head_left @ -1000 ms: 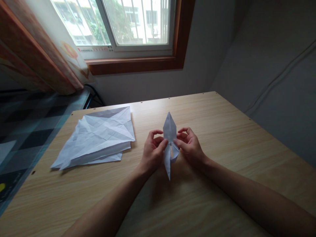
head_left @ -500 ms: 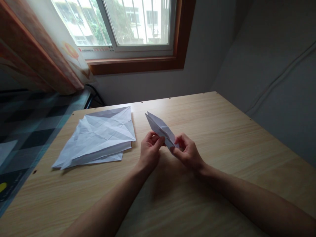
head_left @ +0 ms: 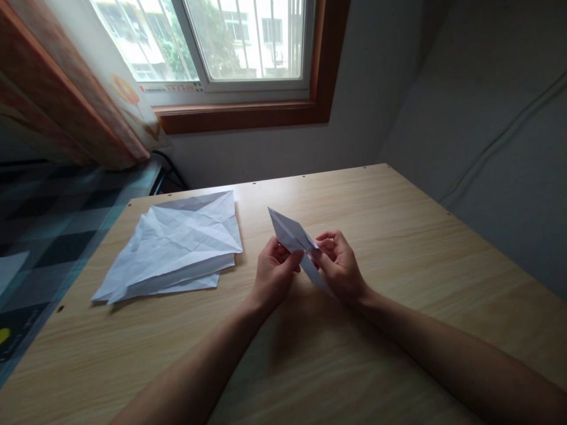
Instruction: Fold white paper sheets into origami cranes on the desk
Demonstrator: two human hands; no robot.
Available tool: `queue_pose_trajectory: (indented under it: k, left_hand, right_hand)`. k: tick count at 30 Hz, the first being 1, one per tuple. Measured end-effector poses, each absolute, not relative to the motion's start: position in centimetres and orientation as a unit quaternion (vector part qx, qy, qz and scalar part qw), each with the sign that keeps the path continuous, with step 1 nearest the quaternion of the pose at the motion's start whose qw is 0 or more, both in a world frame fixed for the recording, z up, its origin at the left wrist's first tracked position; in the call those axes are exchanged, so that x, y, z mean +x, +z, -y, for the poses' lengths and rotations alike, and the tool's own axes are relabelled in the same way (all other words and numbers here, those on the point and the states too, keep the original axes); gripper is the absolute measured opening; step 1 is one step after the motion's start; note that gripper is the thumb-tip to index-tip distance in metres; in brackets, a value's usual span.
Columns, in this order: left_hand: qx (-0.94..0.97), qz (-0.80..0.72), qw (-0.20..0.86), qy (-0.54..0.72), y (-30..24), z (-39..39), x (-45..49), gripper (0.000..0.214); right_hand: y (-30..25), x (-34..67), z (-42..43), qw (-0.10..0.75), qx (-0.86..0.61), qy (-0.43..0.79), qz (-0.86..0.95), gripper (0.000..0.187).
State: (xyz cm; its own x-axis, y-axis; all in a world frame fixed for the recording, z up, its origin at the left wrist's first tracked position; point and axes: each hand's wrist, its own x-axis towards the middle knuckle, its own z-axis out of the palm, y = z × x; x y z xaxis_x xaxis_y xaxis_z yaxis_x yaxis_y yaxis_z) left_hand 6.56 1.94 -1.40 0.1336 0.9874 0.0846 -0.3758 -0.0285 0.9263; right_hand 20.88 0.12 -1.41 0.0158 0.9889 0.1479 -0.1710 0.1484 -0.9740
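Note:
Between my two hands is a piece of folded white paper point(head_left: 287, 228), held above the table and tilted, its pointed end toward the upper left. My left hand point(head_left: 275, 268) grips its lower left edge, thumb on the near face and fingers curled behind. On the other side, my right hand point(head_left: 340, 265) pinches the paper's right part with the thumb over a fold; some of its fingers are lifted. A lower flap of the paper hangs below the hands, partly hidden by the right one.
Several creased white paper sheets point(head_left: 186, 236) lie stacked at the left of the wooden table point(head_left: 420, 248). Beyond the table's left edge is a checked cloth surface point(head_left: 66, 242). A window point(head_left: 257, 41) and a curtain point(head_left: 71, 77) are at the back; a cable point(head_left: 500, 136) runs along the right wall.
The folded paper has turned, its two spread points now showing as one, and a flap now hangs lower. My right hand has shifted slightly right, and its fingers have lifted.

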Motion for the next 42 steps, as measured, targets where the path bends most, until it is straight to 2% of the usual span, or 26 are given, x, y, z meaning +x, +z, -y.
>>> queue_pose_trajectory:
  k: [11,15,21,30,35,42]
  left_hand:
    - [0.476,-0.356,0.625,0.507,-0.9,-1.6,6.5,0.024]
    - [0.504,-0.37,0.621,0.472,-0.7,-1.4,6.4,0.028]
    - [0.51,-0.368,0.607,0.486,-1.0,-1.5,6.5,0.03]
    - [0.457,-0.307,0.655,0.517,-1.2,-1.6,6.2,0.03]
    - [0.443,-0.306,0.665,0.518,-0.7,-1.4,6.3,0.036]
    - [0.43,-0.305,0.674,0.517,-0.3,-1.3,6.5,0.034]
  right_hand:
    - [-0.7,21.4,-0.7,0.58,-0.389,0.578,0.422,0.035]
    - [-0.3,21.5,-0.7,0.549,-0.38,0.619,0.414,0.036]
    - [-0.5,21.5,-0.6,0.548,-0.389,0.621,0.403,0.038]
    - [-0.4,21.3,-0.3,0.538,-0.404,0.627,0.393,0.041]
    - [-0.5,21.2,-0.3,0.537,-0.402,0.628,0.394,0.043]
    - [-0.4,21.1,-0.1,0.534,-0.419,0.61,0.409,0.045]
